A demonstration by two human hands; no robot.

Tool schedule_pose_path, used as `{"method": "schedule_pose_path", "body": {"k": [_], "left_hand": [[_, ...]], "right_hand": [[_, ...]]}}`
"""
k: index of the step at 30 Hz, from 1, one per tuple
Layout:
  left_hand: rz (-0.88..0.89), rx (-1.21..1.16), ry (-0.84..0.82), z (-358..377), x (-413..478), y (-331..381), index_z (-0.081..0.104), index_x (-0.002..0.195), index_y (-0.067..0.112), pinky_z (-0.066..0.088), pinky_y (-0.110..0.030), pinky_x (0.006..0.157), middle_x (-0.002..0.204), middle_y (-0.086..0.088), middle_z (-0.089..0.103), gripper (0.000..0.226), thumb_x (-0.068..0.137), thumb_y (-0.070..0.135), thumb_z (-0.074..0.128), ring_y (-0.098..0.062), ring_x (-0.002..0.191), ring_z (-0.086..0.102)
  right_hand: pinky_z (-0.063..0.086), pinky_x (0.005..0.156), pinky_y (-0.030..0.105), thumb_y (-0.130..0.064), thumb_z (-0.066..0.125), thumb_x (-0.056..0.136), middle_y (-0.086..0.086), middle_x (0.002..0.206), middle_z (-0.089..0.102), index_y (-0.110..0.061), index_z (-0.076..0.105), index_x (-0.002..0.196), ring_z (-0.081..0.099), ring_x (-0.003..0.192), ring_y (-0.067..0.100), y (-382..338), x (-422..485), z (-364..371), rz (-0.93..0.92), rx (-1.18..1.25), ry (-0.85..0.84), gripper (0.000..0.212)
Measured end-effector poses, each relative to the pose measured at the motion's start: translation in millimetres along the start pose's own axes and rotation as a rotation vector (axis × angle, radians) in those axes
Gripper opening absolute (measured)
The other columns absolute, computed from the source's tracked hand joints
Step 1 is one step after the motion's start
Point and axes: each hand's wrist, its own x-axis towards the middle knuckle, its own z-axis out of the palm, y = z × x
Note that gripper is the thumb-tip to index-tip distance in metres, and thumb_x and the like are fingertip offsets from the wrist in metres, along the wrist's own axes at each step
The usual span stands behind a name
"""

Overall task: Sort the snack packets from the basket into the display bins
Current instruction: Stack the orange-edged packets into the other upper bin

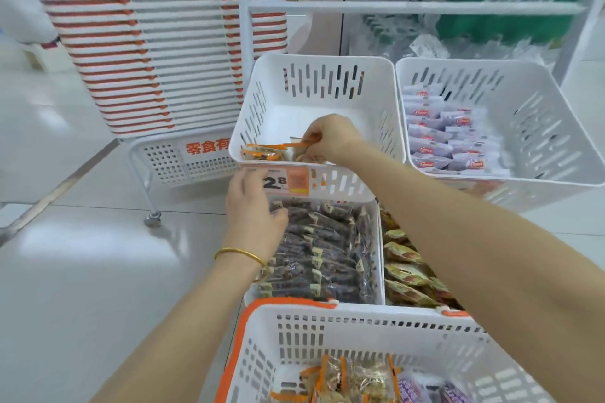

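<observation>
- Orange-rimmed basket [294, 306] is nearest to me; it holds orange-edged packets [347, 376] at its left and purple packets [412, 389] at its right, so I judge the sorting is not finished.
- Right hand [327, 141] is inside the far left bin [324, 59], with its fingers curled and pinching the orange edge of one snack packet [302, 142] just above the bin floor.
- Left hand [252, 206] holds nothing; its fingers are nearly straight and touch the front wall of this bin, beside the price tag [284, 180].
- Risk: the packet is held only by its thin edge. If the pinch slips, it may land crooked on the few laid packets [262, 154] in the near left corner, or go over the front wall.
- Risk: this bin is almost empty and probably light. Too much push from the left hand could shift or tilt it.
- Risk: the right forearm crosses above the lower bins, and drawing it back low could drag packets out.
- Far right bin [537, 82] holds pale purple-and-white packets [438, 141] in rows.
- Lower left bin [379, 255] is packed tightly with dark packets [327, 255]. At its right lie yellow packets [406, 271]; their bin I cannot see well.
- Far left stands a tall stack of baskets [131, 42].
</observation>
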Motion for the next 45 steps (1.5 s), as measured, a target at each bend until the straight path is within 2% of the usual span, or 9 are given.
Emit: {"method": "schedule_pose_path", "body": {"k": [4, 7, 13, 18, 21, 29, 35, 39, 45], "left_hand": [[-0.037, -0.033, -0.031, 6, 1, -2, 0.037, 0.135, 0.009, 0.02, -0.022, 0.106, 0.14, -0.01, 0.032, 0.06, 0.082, 0.008, 0.064, -0.02, 0.131, 0.027], [-0.057, -0.052, -0.05, 8, 2, -1, 0.036, 0.136, 0.011, 0.021, -0.025, 0.109, 0.141, -0.009, 0.029, 0.061, 0.083, 0.009, 0.065, -0.021, 0.133, 0.027], [-0.068, -0.066, -0.061, 3, -2, 1, 0.035, 0.137, 0.012, 0.02, -0.024, 0.109, 0.142, -0.008, 0.026, 0.061, 0.084, 0.008, 0.064, -0.021, 0.134, 0.027], [-0.048, -0.027, -0.15, -11, -25, 6, 0.036, 0.136, 0.012, 0.017, -0.012, 0.099, 0.142, -0.008, 0.025, 0.056, 0.086, 0.009, 0.06, -0.017, 0.129, 0.029], [-0.039, 0.065, -0.343, -13, -53, 13, 0.037, 0.136, 0.014, 0.022, -0.015, 0.098, 0.142, -0.006, 0.024, 0.052, 0.088, 0.015, 0.059, -0.019, 0.128, 0.032], [-0.018, 0.29, -0.715, 9, -146, 20, 0.037, 0.137, 0.018, 0.027, -0.028, 0.109, 0.148, -0.004, 0.018, 0.055, 0.087, 0.021, 0.061, -0.021, 0.136, 0.027], [-0.038, 0.299, -0.847, 16, -196, 22, 0.037, 0.134, 0.024, 0.031, -0.027, 0.108, 0.145, 0.003, 0.021, 0.049, 0.09, 0.028, 0.057, -0.015, 0.133, 0.029], [-0.058, 0.334, -0.88, 22, -203, 24, 0.037, 0.135, 0.025, 0.029, -0.023, 0.104, 0.148, 0.003, 0.018, 0.048, 0.091, 0.029, 0.057, -0.015, 0.133, 0.03], [-0.031, 0.411, -0.893, 35, -193, 25, 0.035, 0.138, 0.024, 0.028, -0.027, 0.107, 0.153, 0.001, 0.01, 0.049, 0.092, 0.028, 0.054, -0.019, 0.139, 0.022]], "right_hand": [[0.05, 0.09, 0.034, -0.006, 0.049, 0.088, 0.012, 0.125, 0.057, -0.007, 0.058, 0.126, 0.053, 0.111, 0.028, 0, 4, -7, 0.134, 0.146, -0.413, 0.039], [0.047, 0.099, 0.045, -0.018, 0.045, 0.091, 0.013, 0.135, 0.044, -0.011, 0.046, 0.136, 0.049, 0.118, 0.037, 5, 8, -16, 0.314, 0.339, -0.572, 0.046], [0.049, 0.089, 0.041, -0.025, 0.032, 0.097, 0.014, 0.117, 0.057, -0.013, 0.053, 0.128, 0.061, 0.094, 0.031, -5, 5, -11, 0.323, 0.294, -0.567, 0.039], [0.044, 0.098, 0.043, -0.017, 0.034, 0.097, 0.018, 0.124, 0.056, 0.003, 0.052, 0.125, 0.054, 0.112, 0.033, -13, -37, -38, 0.084, 0.169, -0.149, 0.039], [0.042, 0.094, 0.027, -0.011, 0.038, 0.094, -0.004, 0.115, 0.058, -0.011, 0.058, 0.122, 0.052, 0.108, 0.012, -13, -116, -43, -0.051, 0.322, -0.003, 0.035], [0.04, 0.095, 0.026, -0.005, 0.042, 0.094, 0.005, 0.129, 0.057, -0.01, 0.062, 0.118, 0.052, 0.117, 0.02, 110, -261, 108, 0.204, 0.051, -0.619, 0.032], [0.048, 0.094, 0.034, 0.001, 0.042, 0.09, 0.006, 0.128, 0.057, -0.015, 0.059, 0.122, 0.055, 0.113, 0.023, 156, -296, 174, 0.233, -0.068, -0.559, 0.04], [0.041, 0.1, 0.043, 0.007, 0.05, 0.083, 0.009, 0.135, 0.042, -0.02, 0.049, 0.132, 0.038, 0.125, 0.031, 161, -305, 201, 0.094, -0.263, -0.496, 0.056], [0.037, 0.101, 0.054, -0.012, 0.067, 0.083, 0.009, 0.147, 0.028, -0.031, 0.028, 0.142, 0.035, 0.128, 0.043, 180, -305, 212, 0.088, -0.447, -0.599, 0.073]]}}
